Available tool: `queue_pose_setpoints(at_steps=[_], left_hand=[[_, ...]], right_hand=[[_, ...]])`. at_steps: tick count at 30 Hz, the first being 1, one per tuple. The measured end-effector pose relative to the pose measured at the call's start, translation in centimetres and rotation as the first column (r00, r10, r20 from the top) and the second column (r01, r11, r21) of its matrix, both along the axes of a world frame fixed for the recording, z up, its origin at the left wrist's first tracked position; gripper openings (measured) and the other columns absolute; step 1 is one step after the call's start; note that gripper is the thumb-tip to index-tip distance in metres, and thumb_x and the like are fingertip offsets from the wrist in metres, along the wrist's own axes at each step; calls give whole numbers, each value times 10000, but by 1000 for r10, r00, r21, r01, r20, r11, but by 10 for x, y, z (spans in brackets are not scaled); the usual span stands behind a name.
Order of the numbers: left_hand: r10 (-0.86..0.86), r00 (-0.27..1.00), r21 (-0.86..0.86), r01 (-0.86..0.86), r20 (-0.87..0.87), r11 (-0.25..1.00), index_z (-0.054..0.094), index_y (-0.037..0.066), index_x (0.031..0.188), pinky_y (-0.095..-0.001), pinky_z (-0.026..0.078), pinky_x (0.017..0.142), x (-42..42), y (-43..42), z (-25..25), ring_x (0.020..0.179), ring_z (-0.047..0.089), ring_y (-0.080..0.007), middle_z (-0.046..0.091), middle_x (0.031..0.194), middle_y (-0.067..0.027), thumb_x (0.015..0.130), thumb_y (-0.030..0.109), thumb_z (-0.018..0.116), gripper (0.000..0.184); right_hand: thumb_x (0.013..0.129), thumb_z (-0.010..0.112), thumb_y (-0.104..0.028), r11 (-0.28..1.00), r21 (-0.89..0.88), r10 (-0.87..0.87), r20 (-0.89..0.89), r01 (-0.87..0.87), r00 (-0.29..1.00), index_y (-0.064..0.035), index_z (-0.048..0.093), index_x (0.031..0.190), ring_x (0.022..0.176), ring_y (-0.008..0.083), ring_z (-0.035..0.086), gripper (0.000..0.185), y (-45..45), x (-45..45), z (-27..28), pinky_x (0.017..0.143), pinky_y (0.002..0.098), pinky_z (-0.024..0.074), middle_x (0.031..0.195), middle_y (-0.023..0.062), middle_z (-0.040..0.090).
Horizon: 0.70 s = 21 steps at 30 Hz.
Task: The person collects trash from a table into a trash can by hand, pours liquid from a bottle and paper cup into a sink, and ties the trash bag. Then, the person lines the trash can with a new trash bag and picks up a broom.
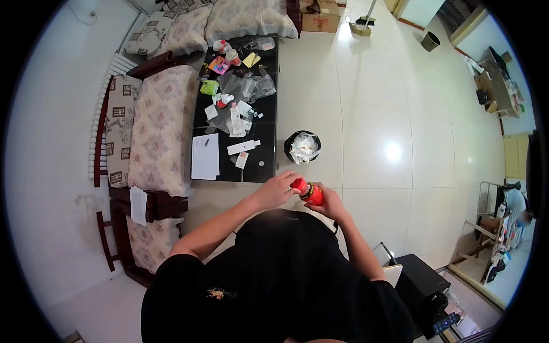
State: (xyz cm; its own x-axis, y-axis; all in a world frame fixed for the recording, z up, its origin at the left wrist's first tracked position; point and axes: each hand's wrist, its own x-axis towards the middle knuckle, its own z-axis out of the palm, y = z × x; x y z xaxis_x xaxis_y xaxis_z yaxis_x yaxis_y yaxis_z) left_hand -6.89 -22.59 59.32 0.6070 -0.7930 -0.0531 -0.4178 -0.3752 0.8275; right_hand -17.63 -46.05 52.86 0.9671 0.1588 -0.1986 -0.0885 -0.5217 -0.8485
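Observation:
In front of my black shirt I hold a small red bottle point(313, 195) with a dark and yellow band near its neck. It lies tilted, its top pointing to the left. My right hand point(330, 206) is wrapped round the bottle's body. The fingers of my left hand point(277, 191) are closed on the red cap point(298, 184) at its upper end. Whether the cap is loose from the neck I cannot tell. Just beyond my hands, a trash bin point(287, 150) with a black liner stands on the floor, with pale, crumpled waste inside.
Left of the bin is a black table point(264, 166) with papers point(206, 157), plastic bags, cups and small packets. A patterned sofa point(163, 123) runs along its far left side. A black cabinet point(420, 280) stands at my lower right. Tiled floor point(377, 126) stretches to the right.

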Motion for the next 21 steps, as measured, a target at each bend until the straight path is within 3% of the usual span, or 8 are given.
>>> queue_pose_setpoints(at_steps=[6,11,12,13,15,17,18,21], left_hand=[[-6,1000,-39,6,-10,999,506,29,1263,-461,518,872,8,-2,8,1053,628,-427,627,1125,-236,1006,257,605,358],[96,983,-149,-119,-156,982,494,50,1216,-473,519,810,23,4,-1,968,654,-447,670,1014,-233,1026,304,588,331],[156,985,-141,-165,-71,976,503,55,1219,-474,524,759,25,6,-2,888,661,-463,682,922,-227,1024,343,595,359],[202,979,-176,-202,-16,963,541,38,1189,-447,535,720,29,5,-2,825,691,-418,687,877,-219,1016,342,611,357],[289,944,-94,-306,-162,947,559,-8,1133,-337,540,742,32,10,5,821,698,-194,706,925,-140,1035,262,584,289],[395,897,-146,-425,-199,893,577,-2,1115,-271,504,665,37,15,-22,725,624,-95,679,849,-90,1059,275,564,283],[445,839,-32,-478,-311,878,590,8,1113,-247,469,629,43,18,-21,709,570,-61,647,837,-38,1081,293,536,292],[389,820,-85,-462,-420,883,594,18,1125,-236,441,610,55,29,-23,717,531,-39,618,838,0,1079,316,545,306]], right_hand=[[764,859,-388,992,59,117,-81,-113,990,-81,547,1305,1012,449,655,696,-14,22,36,845,501,530,1102,224,686],[749,885,-347,987,-158,17,117,1,993,-88,554,1308,1000,420,678,700,3,35,30,849,463,554,1128,183,696],[749,883,-342,982,-184,-8,153,37,988,-92,558,1307,1002,414,678,692,9,40,37,847,462,554,1136,176,694],[750,882,-337,975,-209,-38,181,77,983,-96,562,1306,1003,409,678,685,15,40,39,846,462,554,1144,169,691],[745,875,-305,930,-342,-26,297,132,955,-110,571,1302,1010,383,672,664,22,49,32,848,461,545,1134,143,687],[731,871,-272,897,-392,-34,402,205,915,-114,581,1286,993,347,668,646,28,56,32,851,453,530,1087,123,680],[727,872,-270,882,-413,-44,408,227,912,-113,583,1283,992,340,667,645,30,61,33,854,451,527,1083,119,678],[711,874,-257,860,-437,-65,417,263,907,-120,589,1279,979,323,667,650,37,69,31,850,443,525,1058,109,675]])
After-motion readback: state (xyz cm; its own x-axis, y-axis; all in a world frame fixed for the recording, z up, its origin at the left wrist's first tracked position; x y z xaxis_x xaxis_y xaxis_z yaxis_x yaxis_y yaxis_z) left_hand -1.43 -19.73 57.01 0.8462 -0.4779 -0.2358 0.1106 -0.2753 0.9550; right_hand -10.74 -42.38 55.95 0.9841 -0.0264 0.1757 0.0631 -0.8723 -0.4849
